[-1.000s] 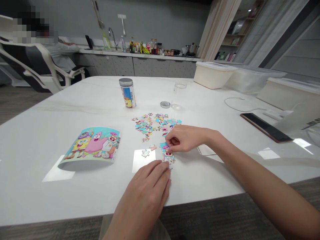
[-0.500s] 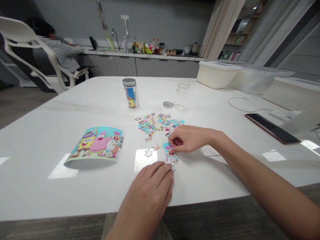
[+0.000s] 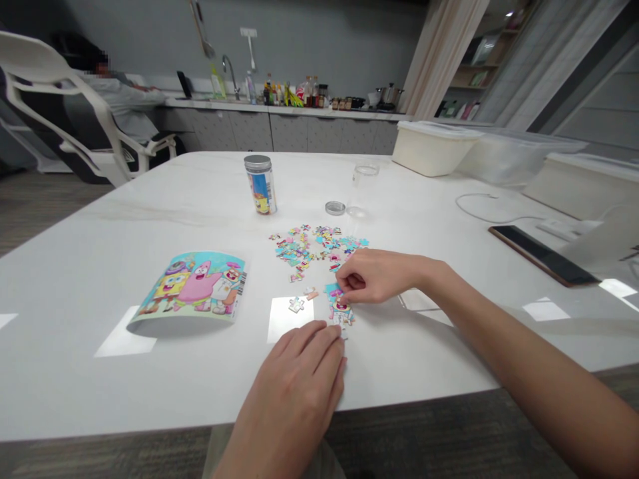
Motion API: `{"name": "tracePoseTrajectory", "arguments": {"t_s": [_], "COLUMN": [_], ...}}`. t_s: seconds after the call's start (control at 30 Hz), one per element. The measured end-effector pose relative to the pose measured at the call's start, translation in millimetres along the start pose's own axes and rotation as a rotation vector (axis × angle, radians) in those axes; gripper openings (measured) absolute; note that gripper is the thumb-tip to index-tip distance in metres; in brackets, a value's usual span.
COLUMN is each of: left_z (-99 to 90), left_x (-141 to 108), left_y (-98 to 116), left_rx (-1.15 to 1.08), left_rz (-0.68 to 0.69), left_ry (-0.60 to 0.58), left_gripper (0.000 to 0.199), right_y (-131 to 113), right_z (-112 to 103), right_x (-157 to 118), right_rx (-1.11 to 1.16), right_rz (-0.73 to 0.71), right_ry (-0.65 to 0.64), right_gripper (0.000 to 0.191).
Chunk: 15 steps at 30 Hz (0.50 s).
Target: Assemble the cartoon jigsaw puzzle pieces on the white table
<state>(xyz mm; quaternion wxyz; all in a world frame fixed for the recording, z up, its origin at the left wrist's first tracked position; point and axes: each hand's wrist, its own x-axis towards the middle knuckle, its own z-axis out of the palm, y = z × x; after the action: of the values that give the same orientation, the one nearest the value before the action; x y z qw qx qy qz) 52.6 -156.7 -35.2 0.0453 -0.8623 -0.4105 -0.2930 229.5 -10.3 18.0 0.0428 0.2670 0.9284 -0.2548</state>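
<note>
A small joined patch of puzzle pieces point(image 3: 335, 307) lies on the white table between my two hands. My right hand point(image 3: 372, 276) rests at its upper right, fingers curled and pressed together; what they hold, if anything, is hidden. My left hand point(image 3: 302, 376) lies at the patch's lower edge, its fingers close together and fingertips on or beside the lowest pieces. Loose colourful pieces point(image 3: 294, 251) are spread beyond the patch. A pale piece point(image 3: 296, 305) and a pinkish piece point(image 3: 312, 293) lie left of it. The curved picture sheet point(image 3: 200, 285) lies further left.
Behind the pieces stand a lidded jar point(image 3: 261, 186), a clear open jar point(image 3: 363, 189) and a metal lid point(image 3: 335, 208). A dark phone-like object point(image 3: 542, 255) and storage boxes point(image 3: 434, 150) are at the right. A person point(image 3: 124, 103) sits at the back left.
</note>
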Motion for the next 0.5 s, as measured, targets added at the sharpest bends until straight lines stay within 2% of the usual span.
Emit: {"name": "tracePoseTrajectory", "arguments": {"t_s": [0.5], "left_z": [-0.8], "left_x": [0.4], "left_y": [1.4], "left_rx": [0.013], "left_rz": [-0.007], "left_ry": [-0.059], "left_gripper": [0.026], "right_y": [-0.9], "right_z": [-0.1], "right_x": [-0.5], "right_rx": [-0.003], "right_rz": [-0.002], "right_ry": [0.006], "right_gripper": [0.024]}}
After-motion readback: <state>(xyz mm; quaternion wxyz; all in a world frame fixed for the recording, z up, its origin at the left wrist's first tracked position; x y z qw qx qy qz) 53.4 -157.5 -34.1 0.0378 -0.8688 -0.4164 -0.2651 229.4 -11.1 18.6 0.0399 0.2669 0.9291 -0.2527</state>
